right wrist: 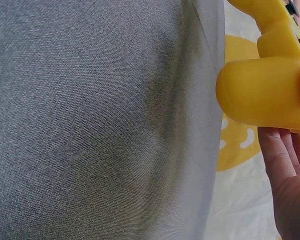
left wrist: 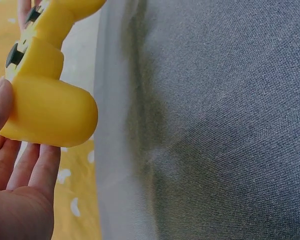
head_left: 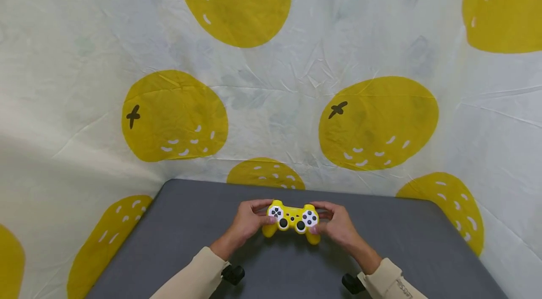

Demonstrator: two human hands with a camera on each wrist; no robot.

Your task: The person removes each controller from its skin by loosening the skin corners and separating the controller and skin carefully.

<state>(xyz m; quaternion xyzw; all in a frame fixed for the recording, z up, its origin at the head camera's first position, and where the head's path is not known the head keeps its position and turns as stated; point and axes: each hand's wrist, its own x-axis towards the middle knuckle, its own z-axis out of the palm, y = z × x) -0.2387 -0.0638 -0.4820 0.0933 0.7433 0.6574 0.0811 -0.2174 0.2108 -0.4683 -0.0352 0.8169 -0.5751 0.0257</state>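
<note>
A yellow game controller (head_left: pixel 292 214) with white button panels and two black thumbsticks is held up over the grey table, its face toward the head camera. My left hand (head_left: pixel 247 219) grips its left end, thumb on the front near the direction pad and fingers behind. At the other end my right hand (head_left: pixel 336 223) grips it likewise, thumb low on the right button panel. In the left wrist view the rounded left handle (left wrist: pixel 55 112) juts out past the thumb. The right handle (right wrist: pixel 260 92) shows the same way in the right wrist view, fingers beneath it.
The dark grey table (head_left: pixel 190 205) lies below the hands, with the controller's shadow on it. Behind and beside it hangs a white cloth (head_left: pixel 275 120) printed with large yellow fruit. A black device (head_left: pixel 233 274) sits at the left wrist, another (head_left: pixel 353 283) at the right.
</note>
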